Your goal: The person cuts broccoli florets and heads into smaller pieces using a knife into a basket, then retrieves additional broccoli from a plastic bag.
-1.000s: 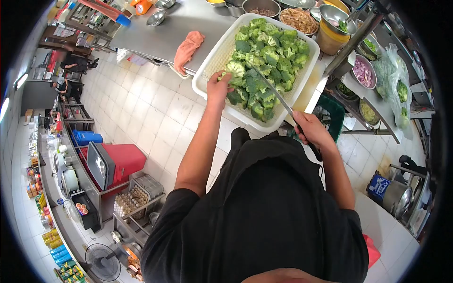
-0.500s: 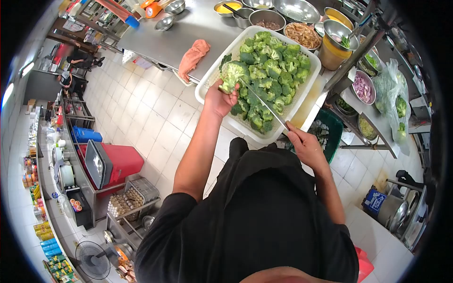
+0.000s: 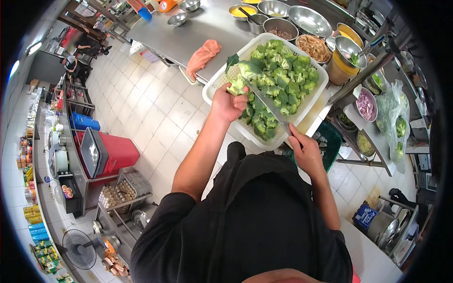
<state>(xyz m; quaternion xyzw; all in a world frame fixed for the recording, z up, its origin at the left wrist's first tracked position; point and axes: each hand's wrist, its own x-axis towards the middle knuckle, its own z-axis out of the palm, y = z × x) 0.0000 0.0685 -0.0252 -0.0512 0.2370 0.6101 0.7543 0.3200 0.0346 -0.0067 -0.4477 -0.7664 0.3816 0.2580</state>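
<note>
My left hand (image 3: 228, 102) is closed around the pale stem of a broccoli head (image 3: 237, 86) over the near left side of a white plastic basket (image 3: 317, 101). My right hand (image 3: 304, 150) grips the handle of a long knife (image 3: 270, 106). Its blade slants up and left across the basket, the tip close to the stem by my left fingers. Cut broccoli florets (image 3: 283, 78) fill most of the basket. A dark green leaf (image 3: 231, 62) sticks out at the head's far left.
An orange cloth (image 3: 203, 57) lies on the steel table (image 3: 165, 40) left of the basket. Beyond are bowls of sliced food (image 3: 313, 47) and yellow liquid (image 3: 241, 12). Chopped purple onion (image 3: 365, 104) sits on the right shelf. A green bin (image 3: 334, 141) stands below right.
The broccoli head has turned in my left hand, its stem now toward me and its crown farther away. The knife blade has rolled to show more of its flat side.
</note>
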